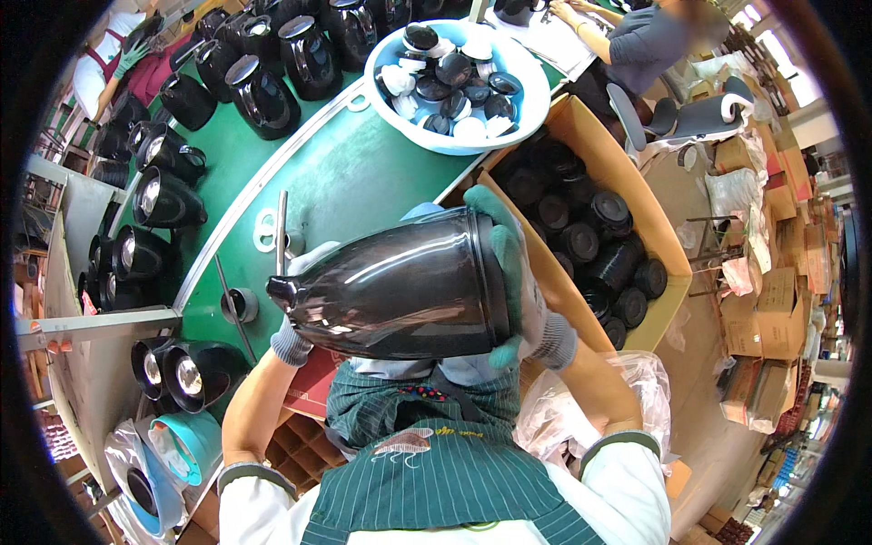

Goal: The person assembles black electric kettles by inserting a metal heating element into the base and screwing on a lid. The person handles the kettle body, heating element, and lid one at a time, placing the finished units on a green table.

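A glossy black jug lies sideways between my hands, above the green worktop. Its narrow end with a small spout-like tip points left and its wide base points right. My left hand, in a grey glove, holds the narrow end; most of its fingers are hidden behind the body. My right hand, in a grey glove with green coating, is wrapped round the base rim, fingers at the top and thumb below. Beyond the jug's tip, an upright metal rod and a small grey ring-shaped fitting are on the worktop.
A light-blue basin of black and white lids stands ahead. Right of me is a cardboard box of black round parts. Several black jugs line the green table at left. Co-workers are beyond, near a chair.
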Available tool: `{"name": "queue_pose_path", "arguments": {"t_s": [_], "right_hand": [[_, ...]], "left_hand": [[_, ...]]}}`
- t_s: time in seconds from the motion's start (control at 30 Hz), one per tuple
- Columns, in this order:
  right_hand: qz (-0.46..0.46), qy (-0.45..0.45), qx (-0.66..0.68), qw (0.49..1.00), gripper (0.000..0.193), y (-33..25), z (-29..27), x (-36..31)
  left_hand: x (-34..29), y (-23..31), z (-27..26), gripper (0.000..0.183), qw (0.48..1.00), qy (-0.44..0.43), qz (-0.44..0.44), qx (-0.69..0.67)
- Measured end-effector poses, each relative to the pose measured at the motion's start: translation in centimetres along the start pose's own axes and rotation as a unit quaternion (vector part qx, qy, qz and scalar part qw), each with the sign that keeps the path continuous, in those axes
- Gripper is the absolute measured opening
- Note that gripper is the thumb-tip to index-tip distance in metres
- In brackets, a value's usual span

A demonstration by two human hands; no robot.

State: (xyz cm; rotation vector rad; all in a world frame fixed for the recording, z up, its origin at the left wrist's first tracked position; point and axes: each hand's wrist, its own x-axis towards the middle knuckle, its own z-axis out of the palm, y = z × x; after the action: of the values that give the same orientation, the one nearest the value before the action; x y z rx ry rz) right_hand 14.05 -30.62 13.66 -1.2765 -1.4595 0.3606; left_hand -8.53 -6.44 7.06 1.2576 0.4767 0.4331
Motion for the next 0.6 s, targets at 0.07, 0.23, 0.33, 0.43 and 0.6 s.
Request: {"name": "queue_pose_path", "arguments": {"t_s": [0.07, 0.23, 0.33, 0.43, 0.6], "right_hand": [[0.022, 0.015, 0.038, 0.999, 0.111, 0.0, 0.3, -0.3], [0.076, 0.057, 0.120, 0.988, 0.106, -0.2, 0.9, -0.8], [0.098, 0.084, 0.181, 0.975, 0.102, 0.1, 1.6, -0.7], [0.110, 0.109, 0.235, 0.960, 0.094, 0.1, 2.4, -0.4], [0.148, 0.105, 0.309, 0.933, 0.088, -0.1, 2.6, 0.2]], "left_hand": [[0.0, 1.5, -0.2, 0.029, 0.983, 0.003, 0.048, 0.177], [-0.7, 3.8, 2.0, 0.027, 0.964, 0.085, 0.114, 0.225], [-1.5, 4.4, 1.7, 0.027, 0.933, 0.099, 0.140, 0.316], [-1.8, 4.3, 1.4, 0.028, 0.929, 0.096, 0.167, 0.315], [-1.6, 6.6, 1.8, 0.031, 0.867, 0.078, 0.275, 0.408]]}}
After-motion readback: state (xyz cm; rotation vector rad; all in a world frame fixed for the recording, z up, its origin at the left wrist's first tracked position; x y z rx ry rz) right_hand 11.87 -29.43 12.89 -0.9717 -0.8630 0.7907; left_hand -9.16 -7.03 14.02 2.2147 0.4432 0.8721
